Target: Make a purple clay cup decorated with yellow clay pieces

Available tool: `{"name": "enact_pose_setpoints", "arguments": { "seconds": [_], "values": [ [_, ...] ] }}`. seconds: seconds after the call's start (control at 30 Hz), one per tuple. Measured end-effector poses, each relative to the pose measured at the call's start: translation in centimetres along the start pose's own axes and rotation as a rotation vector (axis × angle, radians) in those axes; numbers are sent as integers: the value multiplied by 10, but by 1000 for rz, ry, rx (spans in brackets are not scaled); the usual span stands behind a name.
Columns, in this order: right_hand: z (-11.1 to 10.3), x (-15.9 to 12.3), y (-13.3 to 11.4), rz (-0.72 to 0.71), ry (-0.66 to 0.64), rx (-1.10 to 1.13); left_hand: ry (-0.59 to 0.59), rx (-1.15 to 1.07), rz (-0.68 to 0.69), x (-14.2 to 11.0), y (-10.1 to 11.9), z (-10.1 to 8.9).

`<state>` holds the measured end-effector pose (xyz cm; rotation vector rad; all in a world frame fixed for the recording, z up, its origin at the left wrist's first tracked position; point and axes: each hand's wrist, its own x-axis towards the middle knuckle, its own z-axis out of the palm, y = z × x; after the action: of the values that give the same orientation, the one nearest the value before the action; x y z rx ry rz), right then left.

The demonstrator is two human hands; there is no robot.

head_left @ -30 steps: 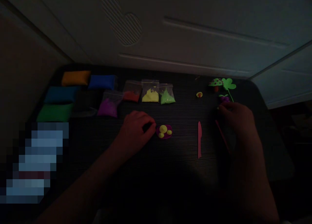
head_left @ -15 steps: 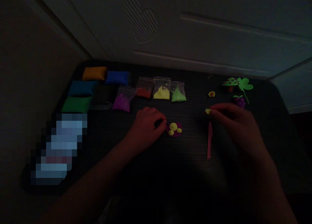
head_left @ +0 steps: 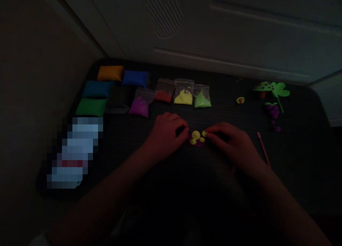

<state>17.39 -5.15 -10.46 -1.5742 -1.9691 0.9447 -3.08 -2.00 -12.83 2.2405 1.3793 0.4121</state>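
Note:
A small purple clay disc [head_left: 197, 144] lies on the dark table, bearing several yellow clay pieces [head_left: 196, 135], one larger than the others. At its left edge, my left hand [head_left: 168, 133] is closed, thumb and forefinger pinched together at the rim. From the right, my right hand [head_left: 232, 142] pinches another flat yellow clay piece [head_left: 204, 133] close against the disc's upper right edge. A pink clay knife [head_left: 233, 169] is mostly hidden beneath the right hand. Further right lies a thin pink tool [head_left: 264, 149].
Bags of yellow clay [head_left: 184, 96], green clay [head_left: 202, 100], red clay [head_left: 164, 95] and purple clay [head_left: 140, 105] stand behind; more coloured packs [head_left: 110, 73] are at left. A blurred lit phone [head_left: 77, 153] lies front left. Clay figures [head_left: 280, 90] sit back right, before a pale panel [head_left: 240, 35].
My right hand has moved left with the yellow clay piece, from above the pink knife to the disc. It now covers most of the knife. The view has shifted slightly.

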Motion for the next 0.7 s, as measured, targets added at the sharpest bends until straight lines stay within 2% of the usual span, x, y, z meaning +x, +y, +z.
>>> {"name": "enact_pose_setpoints", "arguments": {
  "seconds": [0.7],
  "values": [
    [5, 2, 1, -39, -1, -46, 26, 2, 12, -1, 1, 0]
  ]
}}
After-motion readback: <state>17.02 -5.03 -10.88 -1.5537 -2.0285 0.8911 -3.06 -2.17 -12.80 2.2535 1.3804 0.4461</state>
